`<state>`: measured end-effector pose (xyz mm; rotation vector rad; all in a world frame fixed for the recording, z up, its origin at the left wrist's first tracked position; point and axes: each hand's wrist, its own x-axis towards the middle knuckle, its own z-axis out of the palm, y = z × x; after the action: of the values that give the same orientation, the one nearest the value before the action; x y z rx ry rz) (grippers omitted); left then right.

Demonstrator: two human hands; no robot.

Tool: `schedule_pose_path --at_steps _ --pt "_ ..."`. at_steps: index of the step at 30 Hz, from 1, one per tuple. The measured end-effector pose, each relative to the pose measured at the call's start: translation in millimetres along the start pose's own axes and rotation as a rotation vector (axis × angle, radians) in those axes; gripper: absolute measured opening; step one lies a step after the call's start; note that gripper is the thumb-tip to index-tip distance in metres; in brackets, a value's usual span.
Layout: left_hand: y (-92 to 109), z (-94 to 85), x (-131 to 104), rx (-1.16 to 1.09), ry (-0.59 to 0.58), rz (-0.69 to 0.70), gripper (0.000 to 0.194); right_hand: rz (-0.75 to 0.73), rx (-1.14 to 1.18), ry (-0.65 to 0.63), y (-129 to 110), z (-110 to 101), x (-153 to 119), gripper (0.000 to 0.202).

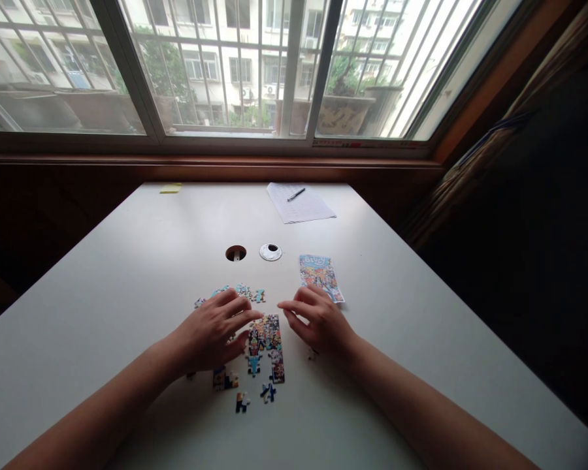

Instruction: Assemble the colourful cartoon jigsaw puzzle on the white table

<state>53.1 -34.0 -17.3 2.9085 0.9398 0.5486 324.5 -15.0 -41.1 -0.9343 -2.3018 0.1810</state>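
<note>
A partly joined jigsaw puzzle lies on the white table, its right side showing many small coloured figures. Over its left part hovers or rests my left hand, fingers apart and nothing visible in them; it hides some of the pieces. My right hand is just right of the puzzle, fingers stretched leftward and apart, with no piece visible in them. Beyond the left hand is a strip of joined light-blue pieces. Nearer me are loose pieces, a joined dark cluster and another loose piece.
A colourful picture sheet lies beyond my right hand. Farther back are a round metal cover, a cable hole, papers with a pen, and a yellow note. One piece lies beside my right wrist.
</note>
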Motion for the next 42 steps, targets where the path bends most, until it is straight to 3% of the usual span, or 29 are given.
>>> schedule_pose_path --at_steps 4,8,14,17,20,22,24,28,31,34,37,42 --pt "-10.2 -2.3 -1.4 -0.091 0.167 -0.072 0.027 0.138 0.107 0.151 7.5 -2.4 0.3 0.021" --pt "-25.8 -9.7 -4.4 -0.148 0.384 -0.225 0.018 0.268 0.215 0.184 10.0 -5.8 1.0 0.021" --pt "-48.2 -23.5 -12.1 -0.478 0.563 -0.667 0.014 0.347 0.308 0.217 12.0 -9.6 1.8 0.021" --pt "-67.6 -24.1 -18.8 -0.594 0.722 -0.865 0.019 0.381 0.341 0.255 14.3 -9.8 1.0 0.021" --pt "-93.8 -23.9 -29.5 -0.699 0.866 -0.945 0.021 0.419 0.372 0.309 16.2 -9.1 0.5 0.02" --pt "-111.9 -25.1 -39.4 -0.727 0.888 -0.986 0.022 0.436 0.391 0.334 17.2 -8.7 0.4 0.021" --pt "-127.9 -27.3 -50.7 -0.679 0.874 -1.037 0.025 0.441 0.405 0.335 18.4 -8.2 0.3 0.021" --pt "-147.9 -30.6 -71.9 -0.465 0.621 -1.086 0.033 0.464 0.437 0.3 22.1 -6.5 -1.0 0.021" --pt "-153.4 -28.7 -81.4 -0.317 0.566 -1.073 0.03 0.49 0.458 0.287 24.2 -5.2 -2.3 0.022" --pt "-157.3 -21.0 -86.3 -0.174 0.501 -0.985 0.029 0.478 0.459 0.298 23.1 -5.4 -2.3 0.022" --pt "-162.2 -9.2 -90.3 0.103 0.332 -0.808 0.039 0.422 0.433 0.307 18.9 -7.4 -1.2 0.02" --pt "-166.4 3.8 -95.2 0.292 0.117 -0.778 0.054 0.333 0.383 0.307 13.7 -9.9 -0.9 0.02"
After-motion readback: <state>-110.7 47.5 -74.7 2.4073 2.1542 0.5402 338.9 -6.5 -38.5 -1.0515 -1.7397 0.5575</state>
